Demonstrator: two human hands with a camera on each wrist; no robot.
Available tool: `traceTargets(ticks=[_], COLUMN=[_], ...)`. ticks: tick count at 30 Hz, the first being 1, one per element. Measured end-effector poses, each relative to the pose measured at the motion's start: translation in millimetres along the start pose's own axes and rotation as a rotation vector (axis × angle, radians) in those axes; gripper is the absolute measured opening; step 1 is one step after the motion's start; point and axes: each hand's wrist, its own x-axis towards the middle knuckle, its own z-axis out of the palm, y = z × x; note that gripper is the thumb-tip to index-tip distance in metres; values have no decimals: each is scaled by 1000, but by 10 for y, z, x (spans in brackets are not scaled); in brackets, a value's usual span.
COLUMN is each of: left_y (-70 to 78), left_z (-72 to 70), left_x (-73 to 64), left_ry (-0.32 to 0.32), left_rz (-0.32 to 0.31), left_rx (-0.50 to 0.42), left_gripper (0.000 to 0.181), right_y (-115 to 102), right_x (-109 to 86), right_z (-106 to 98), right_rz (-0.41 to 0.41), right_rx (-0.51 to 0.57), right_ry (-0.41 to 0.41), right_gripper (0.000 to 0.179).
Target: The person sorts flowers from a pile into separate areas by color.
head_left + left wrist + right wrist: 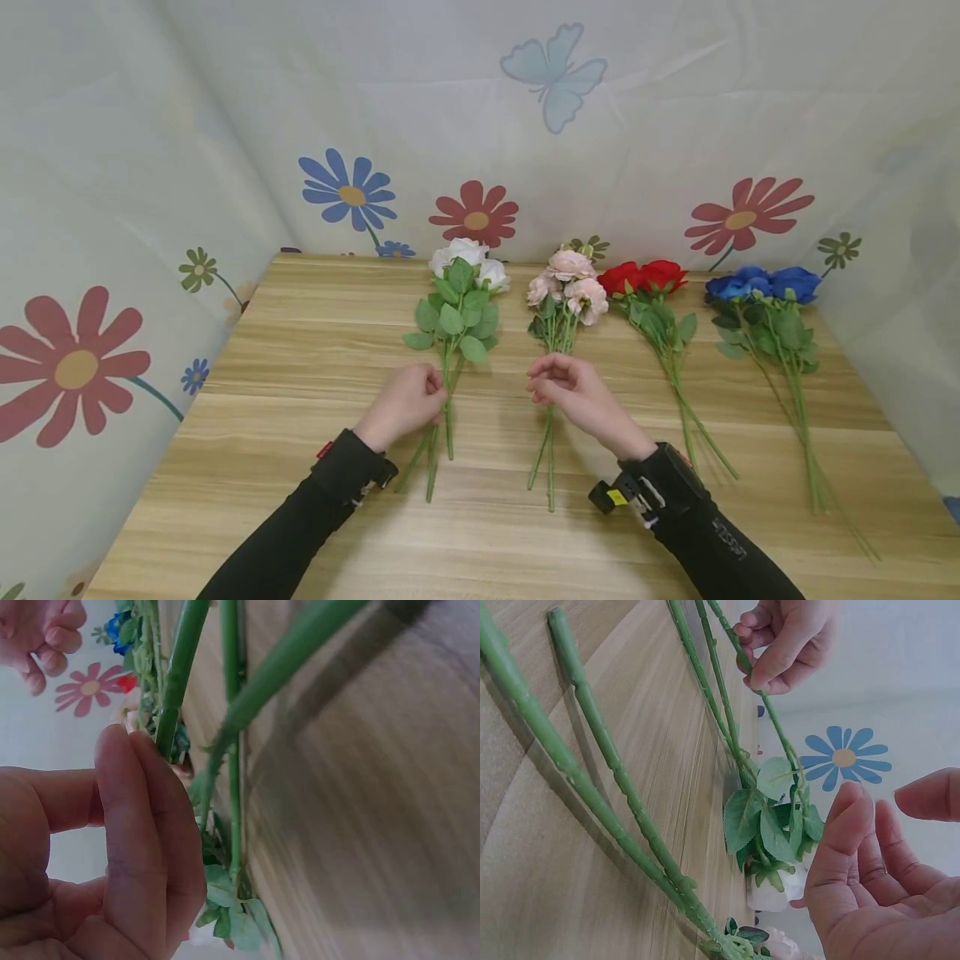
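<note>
My left hand [403,403] pinches one green stem of the white roses [461,250] between thumb and fingers. In the right wrist view, that stem [781,735] rises at a slant from the leaves, while two more stems lie beside it along the tabletop. The white blooms point to the back of the table, with broad green leaves [452,320] below them. Over the stems of the pink flowers [572,265] hovers my right hand [581,398], fingers loosely bent and nothing held. Two pink flower stems [604,746] lie on the wood below it.
Red roses [662,275] and blue roses [793,284] lie to the right, their long stems toward the front. All the flowers rest on a wooden table [285,333]. A printed fabric backdrop [420,108] encloses the back and sides.
</note>
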Motion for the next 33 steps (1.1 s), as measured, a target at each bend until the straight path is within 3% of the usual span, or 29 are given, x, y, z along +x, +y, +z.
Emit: traceTargets(ticks=[10,16,27,33], left_y=[-54,-28,14,-32], left_z=[53,9,-72,-60], left_x=[36,42,163,203], left_ry=[-21,-18,45,48], left_rz=[-36,-21,28,34], left_rx=[25,66,152,208], left_gripper=[9,12,15,34], right_y=[-3,-15,-10,-5], right_x=[-3,-8,-5,-4], right_z=[-8,-25,-42,-26], right_rz=[5,-5,0,8], right_rx=[-5,0,-1,0], right_ry=[0,-3,7,9], right_gripper=[18,19,22,21])
